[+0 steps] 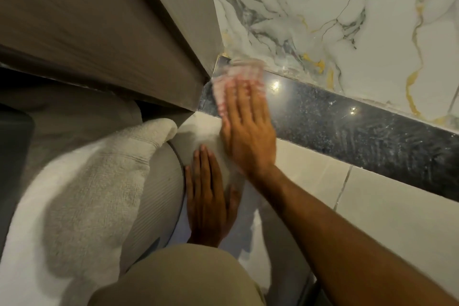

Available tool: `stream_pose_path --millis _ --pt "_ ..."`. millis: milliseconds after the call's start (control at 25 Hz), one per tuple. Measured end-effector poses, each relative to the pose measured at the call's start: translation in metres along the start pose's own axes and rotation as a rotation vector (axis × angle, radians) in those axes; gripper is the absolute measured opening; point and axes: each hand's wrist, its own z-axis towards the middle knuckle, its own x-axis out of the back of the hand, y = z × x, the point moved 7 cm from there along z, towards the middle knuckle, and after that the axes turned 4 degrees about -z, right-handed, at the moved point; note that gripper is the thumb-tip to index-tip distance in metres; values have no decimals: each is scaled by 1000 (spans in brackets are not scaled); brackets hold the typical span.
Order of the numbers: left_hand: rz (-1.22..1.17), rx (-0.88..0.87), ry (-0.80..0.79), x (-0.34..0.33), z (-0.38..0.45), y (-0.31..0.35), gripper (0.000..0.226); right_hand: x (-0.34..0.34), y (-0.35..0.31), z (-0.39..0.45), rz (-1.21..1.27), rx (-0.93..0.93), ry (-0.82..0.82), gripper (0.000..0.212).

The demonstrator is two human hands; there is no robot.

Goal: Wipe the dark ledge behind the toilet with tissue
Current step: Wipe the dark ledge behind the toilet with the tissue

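The dark speckled ledge (360,131) runs from the centre down to the right, glossy, with faint smear marks. A crumpled, blurred white tissue (237,74) lies at the ledge's left end, by the corner. My right hand (246,131) presses flat on the tissue, fingers stretched toward the corner. My left hand (207,201) rests flat, holding nothing, on the white toilet top (248,231) just below the ledge.
A grey-brown ribbed panel (99,20) fills the upper left and meets the ledge's left end. White marble wall (347,20) rises behind the ledge, with white tiles (385,206) below it. A white towel (87,181) drapes at the left. My beige-clad leg (173,276) is at the bottom.
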Motion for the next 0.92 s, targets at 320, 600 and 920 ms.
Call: stream_pose_path --millis 320,600,920 --pt "-22 -17 1 4 0 1 75 24 83 -59 -92 -31 101 66" --pt "37 -52 -9 -7 -3 -1 78 4 26 -69 9 314 60 61" --pt "22 -209 -31 -18 13 33 78 20 77 -11 6 -125 150 65"
